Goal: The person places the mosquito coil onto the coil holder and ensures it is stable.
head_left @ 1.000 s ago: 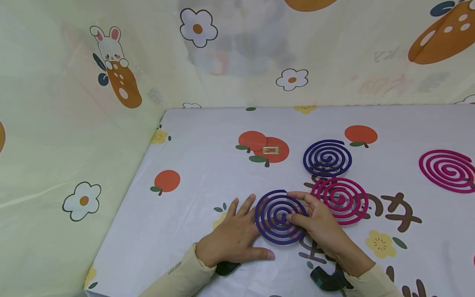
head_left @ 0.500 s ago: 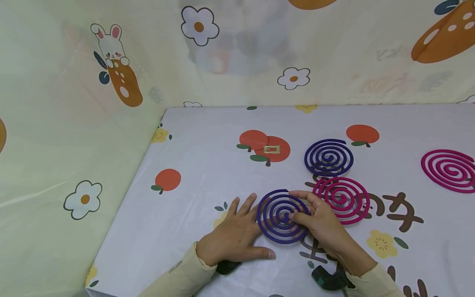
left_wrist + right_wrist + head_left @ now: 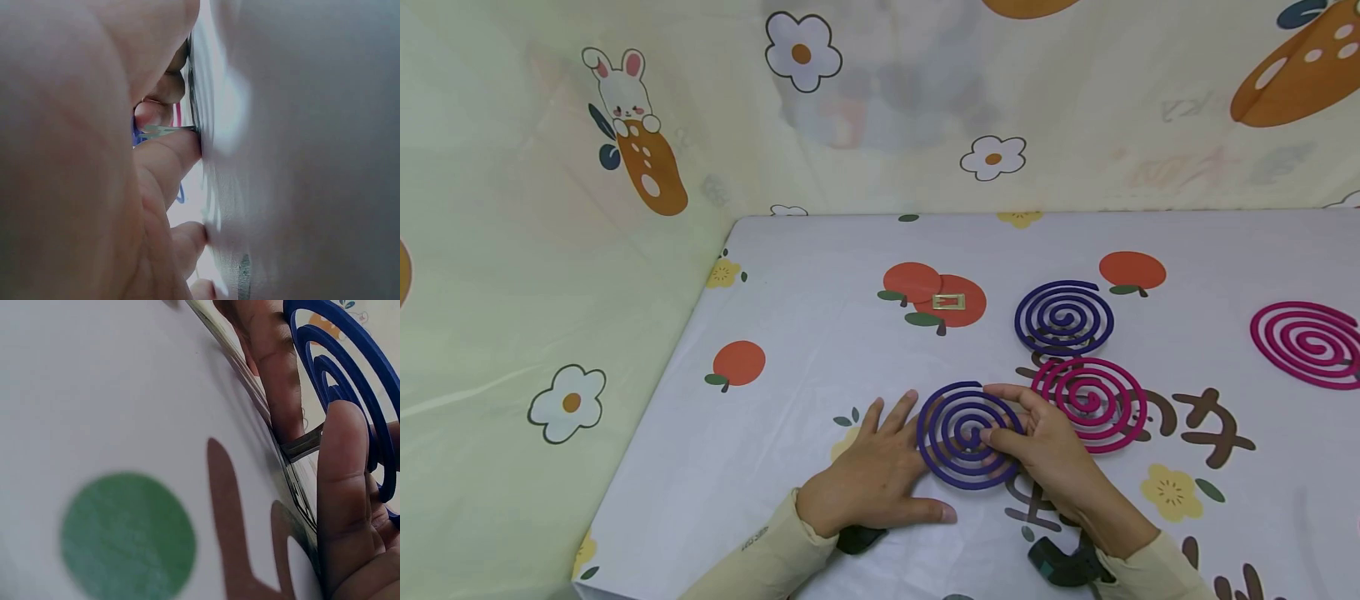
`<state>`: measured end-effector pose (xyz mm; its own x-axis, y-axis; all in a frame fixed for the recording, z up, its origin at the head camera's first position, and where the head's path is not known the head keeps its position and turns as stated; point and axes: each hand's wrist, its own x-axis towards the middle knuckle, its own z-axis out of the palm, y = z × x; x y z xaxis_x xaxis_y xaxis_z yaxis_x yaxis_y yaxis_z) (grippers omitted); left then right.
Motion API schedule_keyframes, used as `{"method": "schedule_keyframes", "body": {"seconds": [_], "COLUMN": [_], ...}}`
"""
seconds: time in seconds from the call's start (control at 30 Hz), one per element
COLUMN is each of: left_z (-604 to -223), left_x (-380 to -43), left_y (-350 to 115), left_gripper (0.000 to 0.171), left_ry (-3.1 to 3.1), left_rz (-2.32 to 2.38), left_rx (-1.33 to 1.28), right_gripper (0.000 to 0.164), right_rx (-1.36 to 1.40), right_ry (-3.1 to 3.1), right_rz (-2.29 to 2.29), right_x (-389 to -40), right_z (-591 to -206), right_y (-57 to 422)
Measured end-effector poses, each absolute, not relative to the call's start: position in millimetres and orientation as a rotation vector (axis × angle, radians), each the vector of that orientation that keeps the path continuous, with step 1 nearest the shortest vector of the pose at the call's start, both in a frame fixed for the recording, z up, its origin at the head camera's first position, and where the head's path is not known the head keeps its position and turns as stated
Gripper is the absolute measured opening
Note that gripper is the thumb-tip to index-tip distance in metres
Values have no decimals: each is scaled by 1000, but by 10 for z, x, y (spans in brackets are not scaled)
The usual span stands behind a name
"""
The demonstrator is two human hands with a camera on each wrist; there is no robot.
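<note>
My right hand [image 3: 1052,454] holds a dark blue mosquito coil [image 3: 974,433], thumb near its centre and index finger at the far rim. The coil is raised over the table, overlapping the fingertips of my left hand [image 3: 876,483]. That left hand rests on the tablecloth with its fingers straight and spread. Under the coil, a thin metal strip [image 3: 303,445], like a coil stand, rises between a left fingertip and the coil in the right wrist view. In the left wrist view the metal strip [image 3: 165,130] meets the fingertip. Its base is mostly hidden.
A pink coil [image 3: 1088,402] lies just right of my right hand, a second blue coil [image 3: 1063,317] behind it. Another pink coil [image 3: 1312,339] lies far right. A small brass-coloured rectangular stand [image 3: 948,302] sits on a printed apple. Printed cloth walls rise behind and left.
The held coil has shifted very slightly to the left and up over the last half second. Both hands keep nearly the same place, and the other coils have not moved.
</note>
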<state>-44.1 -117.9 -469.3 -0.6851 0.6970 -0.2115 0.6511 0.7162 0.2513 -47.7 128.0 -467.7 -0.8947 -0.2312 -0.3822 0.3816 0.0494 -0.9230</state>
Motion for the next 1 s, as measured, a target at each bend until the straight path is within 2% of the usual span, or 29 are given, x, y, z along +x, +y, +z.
{"method": "schedule_keyframes", "body": {"seconds": [1.0], "left_z": [-4677], "left_x": [-438], "left_y": [-1174], "left_gripper": [95], "left_ry": [2611], "left_rz": [237], "left_rx": [1028], "right_gripper": [60], "right_rx": [116], "right_ry": [1917], "right_rz": [-1899], "right_x": [-477], "right_z": [-4704], "right_y": [1281]}}
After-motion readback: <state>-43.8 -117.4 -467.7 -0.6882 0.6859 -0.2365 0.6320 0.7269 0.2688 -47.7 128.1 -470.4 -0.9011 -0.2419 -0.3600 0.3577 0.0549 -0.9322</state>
